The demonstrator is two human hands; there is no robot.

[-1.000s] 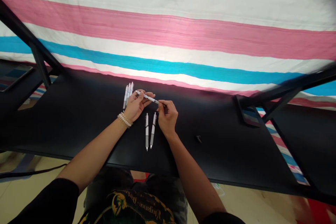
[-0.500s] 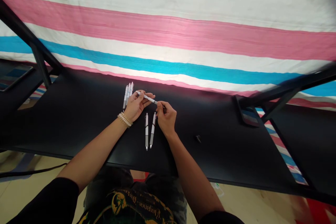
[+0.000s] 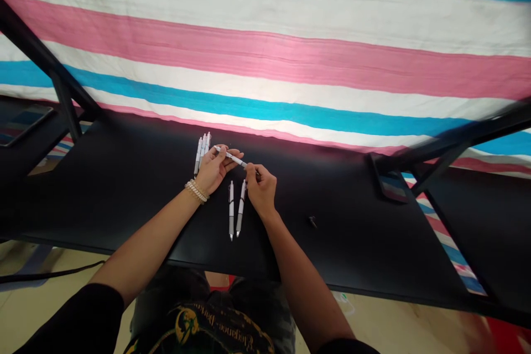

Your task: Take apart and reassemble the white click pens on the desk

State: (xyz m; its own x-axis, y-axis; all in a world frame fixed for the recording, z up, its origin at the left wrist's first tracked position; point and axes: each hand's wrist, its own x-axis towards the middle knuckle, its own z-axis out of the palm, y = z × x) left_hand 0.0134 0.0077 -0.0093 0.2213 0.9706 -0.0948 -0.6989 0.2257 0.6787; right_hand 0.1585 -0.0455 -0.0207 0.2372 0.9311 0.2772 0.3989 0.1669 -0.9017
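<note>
A white-and-grey retractable pen (image 3: 229, 156) lies across the left hand (image 3: 213, 171), long axis slanting from upper left to lower right, held by its fingers and thumb. The right hand (image 3: 259, 191) pinches the pen's lower end. Two matching pens (image 3: 240, 210) lie just below on the black tabletop (image 3: 332, 243).

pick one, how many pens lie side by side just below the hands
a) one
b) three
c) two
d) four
c, a pen and a second pen lie next to each other on the table, just below the left hand and right hand
</note>
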